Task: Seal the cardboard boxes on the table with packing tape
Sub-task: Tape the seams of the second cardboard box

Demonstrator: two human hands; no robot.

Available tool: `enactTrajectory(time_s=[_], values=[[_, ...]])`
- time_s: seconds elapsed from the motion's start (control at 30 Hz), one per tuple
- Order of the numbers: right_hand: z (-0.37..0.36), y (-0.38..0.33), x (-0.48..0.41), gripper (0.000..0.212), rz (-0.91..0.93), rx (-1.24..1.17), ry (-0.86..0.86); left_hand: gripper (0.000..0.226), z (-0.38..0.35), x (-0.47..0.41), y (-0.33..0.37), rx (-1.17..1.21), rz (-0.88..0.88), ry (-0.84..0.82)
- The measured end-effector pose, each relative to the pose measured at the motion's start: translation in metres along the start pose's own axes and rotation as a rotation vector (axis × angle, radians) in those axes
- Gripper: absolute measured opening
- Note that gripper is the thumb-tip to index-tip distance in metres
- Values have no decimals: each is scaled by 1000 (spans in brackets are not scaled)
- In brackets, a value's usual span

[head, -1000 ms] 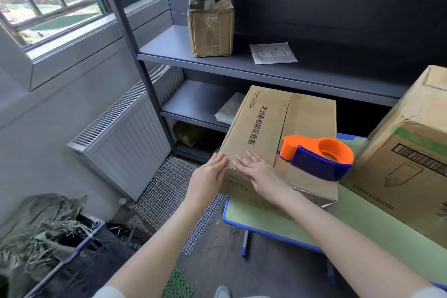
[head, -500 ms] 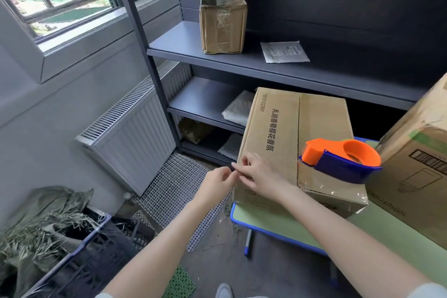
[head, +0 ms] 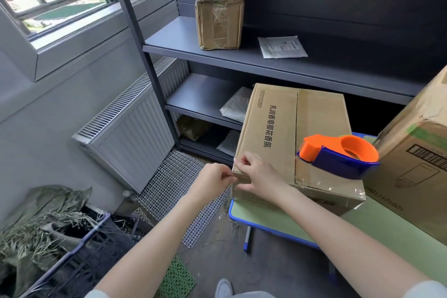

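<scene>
The brown cardboard box [head: 278, 128], printed with black characters, sits along the left edge of the green-topped, blue-rimmed table [head: 285, 224], flaps closed. Shiny clear tape runs down the middle seam and over the near edge.

Both hands work at its near-left corner. The right hand [head: 260, 174] lies over the corner with fingers curled, thumb and forefinger pinching at the top edge. The left hand [head: 214, 181] is just off the corner, fingers narrow, thumb and forefinger pressed together. I cannot tell whether anything is held between them.

An orange and blue plastic tape dispenser [head: 338, 159] rests on the box's near-right part, overhanging its right edge. Just beside it stands a larger cardboard box with a barcode and green stripe [head: 416, 172], crowding the table's right side.

Behind the table is a dark grey metal shelf unit [head: 266, 65] with a small taped carton [head: 219, 17] and a flat white packet [head: 281, 47]. To the left are a white radiator [head: 128, 133], white wire mesh [head: 174, 189] on the floor, and a dark crate of dry grass [head: 48, 237].
</scene>
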State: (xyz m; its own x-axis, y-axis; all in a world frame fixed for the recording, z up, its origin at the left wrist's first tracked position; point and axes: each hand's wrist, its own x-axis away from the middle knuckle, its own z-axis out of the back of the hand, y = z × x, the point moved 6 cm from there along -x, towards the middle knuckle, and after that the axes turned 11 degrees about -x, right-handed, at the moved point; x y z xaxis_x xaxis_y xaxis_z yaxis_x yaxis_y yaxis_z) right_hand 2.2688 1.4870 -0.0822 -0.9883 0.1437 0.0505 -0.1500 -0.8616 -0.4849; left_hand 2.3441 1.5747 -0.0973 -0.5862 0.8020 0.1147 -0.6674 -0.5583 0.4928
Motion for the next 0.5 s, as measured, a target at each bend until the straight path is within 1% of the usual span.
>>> enactTrajectory(time_s=[0.07, 0.13, 0.2, 0.3, 0.37, 0.5], values=[[-2, -2, 2, 64, -7, 7, 36, 14, 2, -2, 1, -76, -34, -37], [-4, -2, 1, 64, 1, 12, 59, 14, 1, -3, 3, -143, -114, -74], [-3, -3, 0, 64, 15, 23, 72, 18, 2, -6, 4, -232, -181, -53], [-2, -2, 1, 60, 16, -15, 101, 35, 4, -16, 6, -455, -253, 24], [-1, -1, 1, 54, 32, -39, 138, 41, 7, -19, 13, -478, -311, 69], [-1, 2, 2, 36, 60, -82, 207, 46, 13, -14, 17, -445, -456, 306]])
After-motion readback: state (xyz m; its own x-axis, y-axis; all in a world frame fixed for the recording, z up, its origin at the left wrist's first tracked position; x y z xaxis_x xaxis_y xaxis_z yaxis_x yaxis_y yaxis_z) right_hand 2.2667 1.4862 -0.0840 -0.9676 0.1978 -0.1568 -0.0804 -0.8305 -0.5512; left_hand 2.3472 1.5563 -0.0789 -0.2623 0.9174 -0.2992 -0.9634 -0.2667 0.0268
